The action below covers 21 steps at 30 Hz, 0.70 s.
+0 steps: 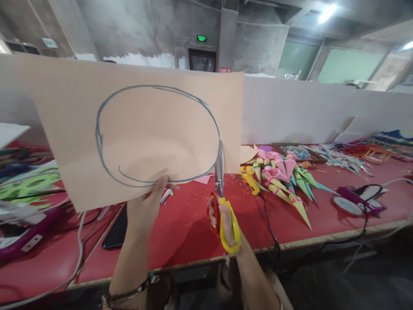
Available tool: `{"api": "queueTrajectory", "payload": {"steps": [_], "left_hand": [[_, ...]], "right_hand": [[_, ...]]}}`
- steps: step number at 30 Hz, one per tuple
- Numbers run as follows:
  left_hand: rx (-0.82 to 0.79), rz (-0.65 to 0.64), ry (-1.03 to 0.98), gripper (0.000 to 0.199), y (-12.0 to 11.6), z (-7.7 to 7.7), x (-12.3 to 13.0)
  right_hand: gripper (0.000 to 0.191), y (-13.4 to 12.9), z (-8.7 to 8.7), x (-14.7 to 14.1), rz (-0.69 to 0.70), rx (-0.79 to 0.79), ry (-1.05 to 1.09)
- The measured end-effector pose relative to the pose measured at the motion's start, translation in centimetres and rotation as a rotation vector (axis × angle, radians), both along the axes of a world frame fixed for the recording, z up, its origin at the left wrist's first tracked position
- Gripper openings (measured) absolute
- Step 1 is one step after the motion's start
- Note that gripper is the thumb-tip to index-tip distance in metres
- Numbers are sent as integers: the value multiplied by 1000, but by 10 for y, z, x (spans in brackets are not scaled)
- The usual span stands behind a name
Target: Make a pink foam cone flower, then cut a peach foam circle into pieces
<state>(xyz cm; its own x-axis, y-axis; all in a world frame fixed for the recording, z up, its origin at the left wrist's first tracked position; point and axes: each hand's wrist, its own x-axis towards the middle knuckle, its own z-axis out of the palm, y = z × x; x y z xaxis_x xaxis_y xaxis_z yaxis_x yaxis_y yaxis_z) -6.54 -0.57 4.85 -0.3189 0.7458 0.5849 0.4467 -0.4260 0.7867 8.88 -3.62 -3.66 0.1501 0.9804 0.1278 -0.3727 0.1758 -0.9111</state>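
A large beige sheet of paper (155, 129) with a rough oval drawn in dark blue-green line stands raised above the table. My left hand (149, 202) grips its lower edge, thumb in front and the other fingers mostly hidden behind. In my right hand (222, 217) are scissors (230, 230) with one yellow and one red handle loop, pointing upward. Their blades lie at the sheet's lower right part, by the right side of the drawn oval, with the tip near the line.
Right of the sheet lie a yellow glue gun (249, 178) and a pile of pink, yellow and green paper cones (287, 172). A black phone (116, 230), green cutouts (29, 185), cables and purple power strips (361, 200) are on the red table (187, 232). White partition (309, 112) behind.
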Motion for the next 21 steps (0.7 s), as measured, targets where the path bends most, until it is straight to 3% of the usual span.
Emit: {"api": "queueTrajectory", "payload": {"steps": [3, 15, 21], "left_hand": [[6, -14, 48, 28, 0, -1, 1], [-20, -36, 58, 30, 2, -8, -1], [6, -67, 79, 30, 3, -6, -3]], "right_hand": [[48, -1, 2, 2, 71, -45, 35], [46, -2, 2, 0, 48, -32, 84], [49, -2, 2, 1, 120, 3, 72]]}}
